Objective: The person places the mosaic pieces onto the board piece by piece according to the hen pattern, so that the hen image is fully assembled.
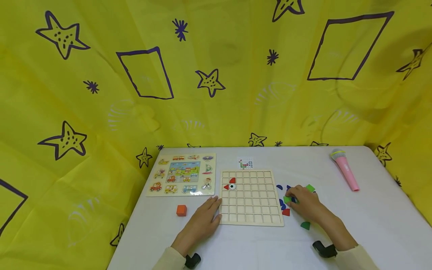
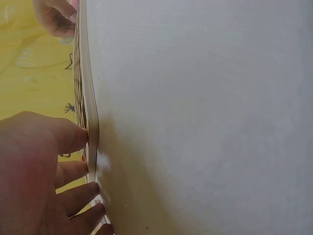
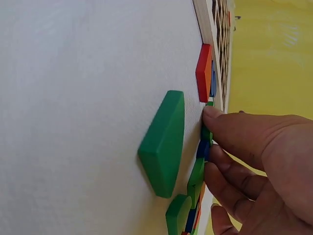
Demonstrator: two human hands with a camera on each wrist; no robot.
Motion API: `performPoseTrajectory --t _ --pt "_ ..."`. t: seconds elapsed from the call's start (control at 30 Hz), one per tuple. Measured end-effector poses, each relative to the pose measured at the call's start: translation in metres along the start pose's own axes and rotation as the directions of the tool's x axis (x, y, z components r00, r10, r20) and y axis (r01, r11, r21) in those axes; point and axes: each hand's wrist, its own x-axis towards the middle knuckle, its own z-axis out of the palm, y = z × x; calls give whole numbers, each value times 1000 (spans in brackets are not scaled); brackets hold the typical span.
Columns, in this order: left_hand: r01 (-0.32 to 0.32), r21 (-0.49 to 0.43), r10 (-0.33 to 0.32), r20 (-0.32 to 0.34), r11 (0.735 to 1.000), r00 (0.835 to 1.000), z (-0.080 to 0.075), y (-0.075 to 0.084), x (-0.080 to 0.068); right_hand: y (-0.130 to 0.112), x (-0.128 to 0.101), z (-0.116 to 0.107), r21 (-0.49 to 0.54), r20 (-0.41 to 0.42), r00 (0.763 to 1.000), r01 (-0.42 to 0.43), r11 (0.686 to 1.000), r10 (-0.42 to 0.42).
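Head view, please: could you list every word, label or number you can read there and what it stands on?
No text can be read.
Pattern card: a small picture, any print too small to tell.
Vehicle puzzle board: pictures only, no legible words.
Pink microphone: no legible label.
Grid board: no markings seen.

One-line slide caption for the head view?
Left hand steadies the wooden grid board while right hand picks through loose coloured pieces beside it.
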Motion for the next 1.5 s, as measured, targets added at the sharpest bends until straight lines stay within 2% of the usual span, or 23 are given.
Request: performPoseTrajectory --t 0.27,0.5,0.77,1.0,1.23,1.5 --pt "-1 1 1 1 1000 1000 0 -1 0 1 10 -7 44 -5 1000 -6 999 6" --pt "-5 7 5 -2 1000 1000 1 -2 0 -12 28 -6 111 4 1000 11 994 -12" --pt "-3 3 3 -8 1000 1000 2 -2 0 -40 54 16 112 16 1000 -16 994 15" --pt "3 -8 -3 -9 1000 1000 2 -2 1 -74 65 39 71 -64 997 55 996 -51" --pt "8 -7 -8 6 1000 1000 2 -2 2 -107 72 57 44 -61 993 108 993 -105" --pt "-4 -24 4 -7 1000 1000 1 -1 0 -124 78 76 28 -90 981 176 984 -172"
